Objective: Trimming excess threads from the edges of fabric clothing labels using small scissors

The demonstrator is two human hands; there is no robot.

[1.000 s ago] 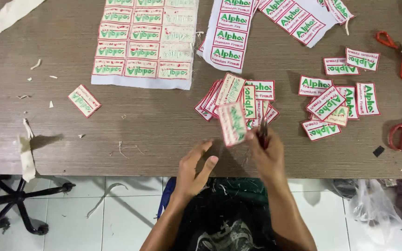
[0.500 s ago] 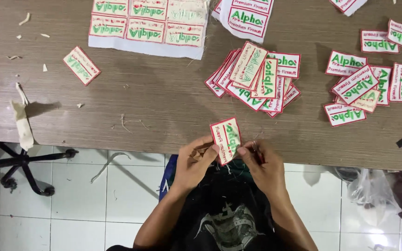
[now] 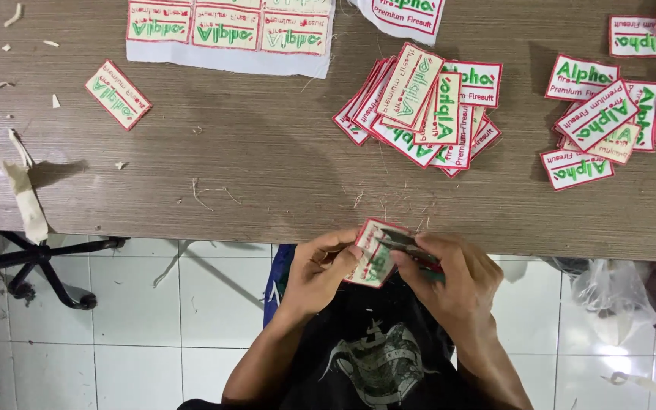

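Both hands [image 3: 389, 266] hold a red-edged white patch [image 3: 372, 258] below the table's patch pile [image 3: 419, 106].

The white embroidered patch with red border and green lettering [image 3: 372, 254] is partly covered by the left hand [image 3: 320, 269] and the right hand [image 3: 453, 277]. The small metal cutting tool [image 3: 408, 244] is largely hidden in the right hand; its type cannot be determined. The white fabric sheet of uncut patches [image 3: 229, 30] is cut off by the top edge. The black office chair base [image 3: 36, 262] is partly hidden under the brown wood-grain table [image 3: 267, 167].
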